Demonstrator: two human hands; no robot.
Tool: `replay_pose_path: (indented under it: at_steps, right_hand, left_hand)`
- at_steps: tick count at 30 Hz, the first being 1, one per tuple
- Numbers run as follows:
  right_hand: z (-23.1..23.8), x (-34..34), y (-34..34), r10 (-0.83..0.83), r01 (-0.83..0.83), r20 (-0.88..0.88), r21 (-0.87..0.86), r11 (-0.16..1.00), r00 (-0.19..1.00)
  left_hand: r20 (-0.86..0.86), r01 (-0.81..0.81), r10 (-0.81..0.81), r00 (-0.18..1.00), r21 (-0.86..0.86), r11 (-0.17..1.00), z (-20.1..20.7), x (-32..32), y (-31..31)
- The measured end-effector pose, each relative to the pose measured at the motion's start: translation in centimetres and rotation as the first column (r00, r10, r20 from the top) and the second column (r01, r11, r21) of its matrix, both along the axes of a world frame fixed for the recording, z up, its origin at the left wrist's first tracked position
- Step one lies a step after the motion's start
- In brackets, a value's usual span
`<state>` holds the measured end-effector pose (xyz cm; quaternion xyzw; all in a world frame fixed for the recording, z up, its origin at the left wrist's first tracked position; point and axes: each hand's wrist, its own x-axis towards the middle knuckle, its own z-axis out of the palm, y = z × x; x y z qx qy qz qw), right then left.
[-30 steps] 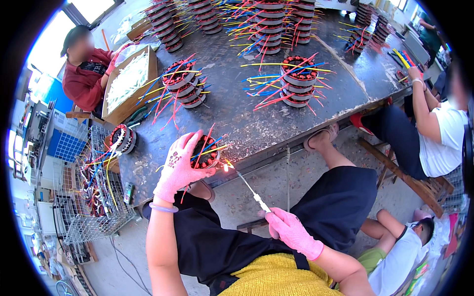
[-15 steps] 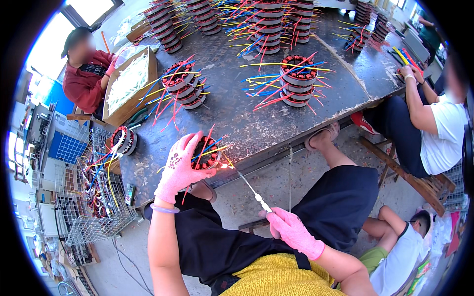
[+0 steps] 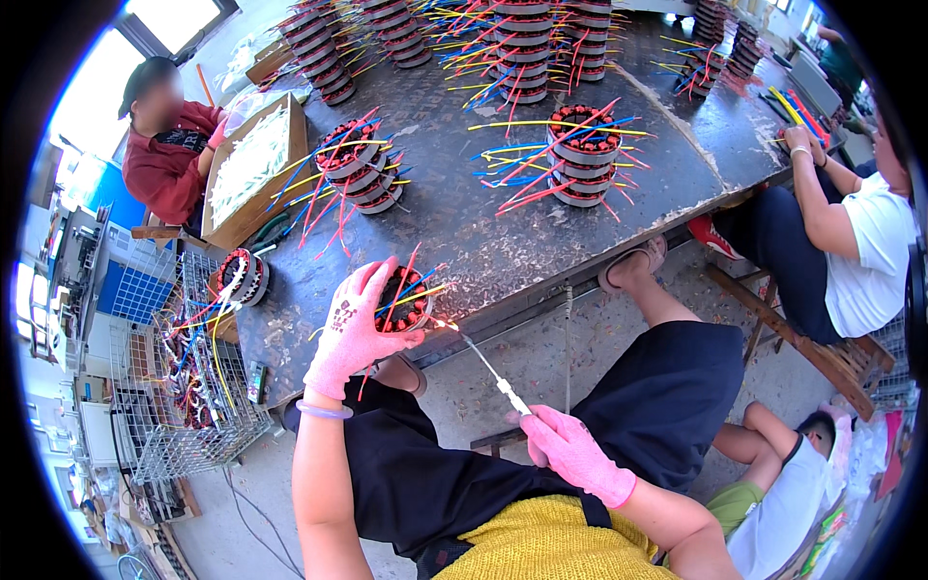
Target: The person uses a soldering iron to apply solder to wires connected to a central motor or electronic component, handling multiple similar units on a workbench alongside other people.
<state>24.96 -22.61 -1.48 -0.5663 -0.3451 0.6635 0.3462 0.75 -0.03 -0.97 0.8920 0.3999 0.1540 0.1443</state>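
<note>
My left hand [image 3: 350,329], in a pink glove, grips a wound motor stator [image 3: 410,298] at the table's front edge. Red, blue and yellow wires stick out of this ring, and its lower side is partly hidden by my thumb and palm. In my other pink glove, my right hand [image 3: 576,454] closes on the white handle of a slim torch [image 3: 502,383]. The torch's thin metal shaft points up and left at the stator. A small orange flame [image 3: 443,325] shows at its tip, close beside the stator's right rim.
Stacked stators [image 3: 584,155] and a leaning stack [image 3: 360,169] stand on the dark table [image 3: 454,193], with taller stacks behind. A box of white pieces [image 3: 251,164] is far left; a wire basket [image 3: 193,387] stands below. People sit left and right; another is low at right.
The bright glow at the stator's rim has shrunk to a smaller orange flame at the torch tip. Both hands stay almost in place.
</note>
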Motion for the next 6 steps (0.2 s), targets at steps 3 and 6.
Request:
replay_pose_path:
  at_steps: [3, 6]
  right_hand:
    - [-0.06, 0.01, -0.04, 0.0, 0.0, 0.005, 0.009, 1.0, 1.0]
    - [-0.45, 0.01, -0.23, -0.008, 0.008, -0.019, 0.001, 1.0, 1.0]
  left_hand:
    - [0.006, 0.005, -0.005, 1.0, -0.002, 1.0, -0.05, -0.02, 0.05]
    - [0.007, 0.006, -0.006, 1.0, -0.001, 1.0, 0.0, -0.02, 0.03]
